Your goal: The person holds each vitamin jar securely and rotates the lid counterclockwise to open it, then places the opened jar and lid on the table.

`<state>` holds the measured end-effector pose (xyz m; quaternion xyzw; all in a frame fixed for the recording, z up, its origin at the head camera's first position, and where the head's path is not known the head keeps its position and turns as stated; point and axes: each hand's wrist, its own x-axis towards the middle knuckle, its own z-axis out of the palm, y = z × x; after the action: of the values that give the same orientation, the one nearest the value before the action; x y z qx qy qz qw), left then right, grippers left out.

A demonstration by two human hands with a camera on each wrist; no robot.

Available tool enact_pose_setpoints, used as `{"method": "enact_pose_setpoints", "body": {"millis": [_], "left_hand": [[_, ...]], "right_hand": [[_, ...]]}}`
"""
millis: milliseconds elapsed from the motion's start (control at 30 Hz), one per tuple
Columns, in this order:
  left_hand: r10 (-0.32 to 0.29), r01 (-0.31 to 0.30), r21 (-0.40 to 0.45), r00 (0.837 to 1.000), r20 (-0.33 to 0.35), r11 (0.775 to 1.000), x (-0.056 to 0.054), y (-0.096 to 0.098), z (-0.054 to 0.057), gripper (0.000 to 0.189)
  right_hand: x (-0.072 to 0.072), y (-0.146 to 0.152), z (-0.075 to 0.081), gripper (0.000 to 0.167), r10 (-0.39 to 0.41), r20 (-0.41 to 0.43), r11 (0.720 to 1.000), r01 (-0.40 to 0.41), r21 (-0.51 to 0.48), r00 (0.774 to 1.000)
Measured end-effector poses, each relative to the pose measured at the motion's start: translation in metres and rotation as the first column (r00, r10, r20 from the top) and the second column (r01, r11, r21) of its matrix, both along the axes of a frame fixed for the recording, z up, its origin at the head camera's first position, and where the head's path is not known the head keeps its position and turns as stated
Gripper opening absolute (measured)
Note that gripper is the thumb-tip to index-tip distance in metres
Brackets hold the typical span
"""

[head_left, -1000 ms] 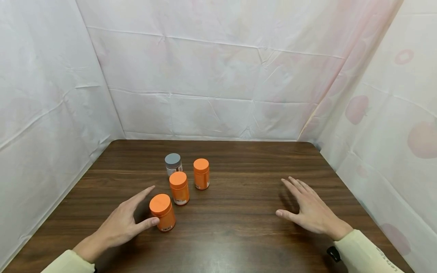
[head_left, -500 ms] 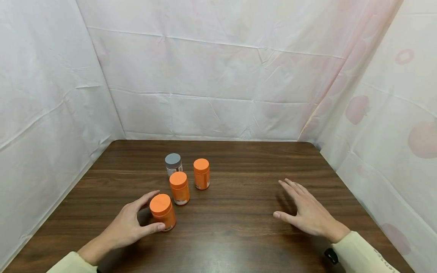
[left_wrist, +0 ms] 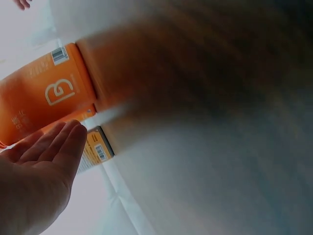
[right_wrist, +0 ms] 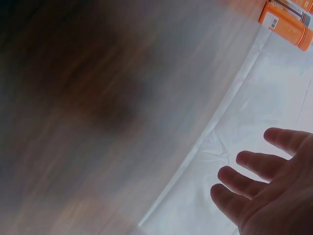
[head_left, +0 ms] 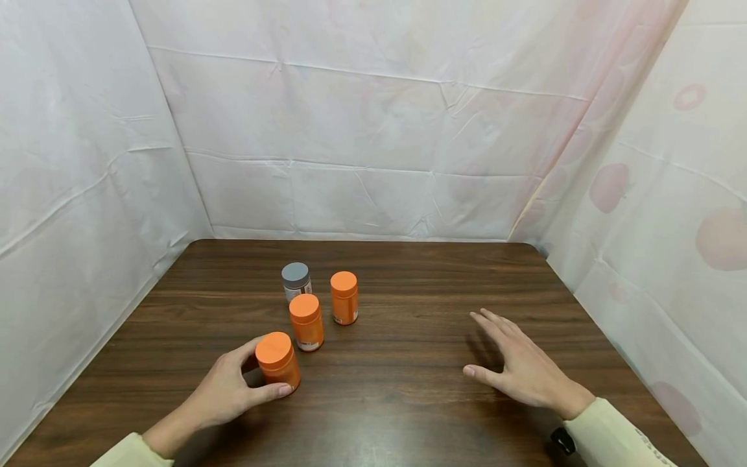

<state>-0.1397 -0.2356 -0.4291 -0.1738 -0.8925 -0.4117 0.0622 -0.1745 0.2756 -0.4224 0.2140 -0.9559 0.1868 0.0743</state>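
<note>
In the head view my left hand (head_left: 227, 389) is at the nearest orange bottle (head_left: 277, 362), thumb across its near side and fingers reaching behind it. The left wrist view has the straight fingers (left_wrist: 66, 142) along the side of that bottle, which bears a white logo and barcode; the thumb is hidden there. The bottle stands upright on the dark wood table (head_left: 408, 363). My right hand (head_left: 525, 370) hovers over the table's right side, fingers spread and holding nothing. Its fingers (right_wrist: 239, 181) show apart in the right wrist view.
Just behind the nearest bottle stands a second orange bottle (head_left: 306, 323), with a third orange bottle (head_left: 344, 298) further back to its right. A grey-lidded bottle (head_left: 296, 277) is partly hidden behind the second. White sheets (head_left: 362, 130) enclose the table's back and sides.
My left hand has moved right and closed in around the nearest orange bottle, its thumb sliding across the front. My right hand has drifted slightly left and toward me. The bottles stay in place.
</note>
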Motion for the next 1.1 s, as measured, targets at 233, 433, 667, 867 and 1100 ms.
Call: {"method": "enact_pose_setpoints", "body": {"millis": [233,433,667,867,1100], "left_hand": [[0.035,-0.038,0.031,0.997,0.074,0.999,0.001,0.004,-0.001,0.065],[0.027,-0.039,0.091,0.991,0.128,0.995,-0.002,0.005,0.0,0.06],[0.04,-0.054,0.084,0.986,0.16,0.995,-0.003,0.004,0.001,0.061],[0.03,-0.049,0.098,0.983,0.181,0.994,-0.003,0.003,0.001,0.06],[0.01,-0.037,0.117,0.976,0.219,0.992,-0.005,0.002,0.0,0.058]], "right_hand": [[0.002,-0.002,0.0,0.093,0.018,-0.028,1.0,-0.018,-0.007,0.999],[0.003,-0.004,-0.001,0.093,0.033,-0.035,0.999,-0.033,-0.01,0.999],[0.004,-0.008,-0.001,0.092,0.042,-0.03,0.999,-0.042,-0.015,0.999],[0.006,-0.011,-0.002,0.092,0.039,-0.027,0.999,-0.04,-0.026,0.999],[0.007,-0.013,-0.003,0.093,0.047,-0.034,0.998,-0.048,-0.037,0.998]]}}
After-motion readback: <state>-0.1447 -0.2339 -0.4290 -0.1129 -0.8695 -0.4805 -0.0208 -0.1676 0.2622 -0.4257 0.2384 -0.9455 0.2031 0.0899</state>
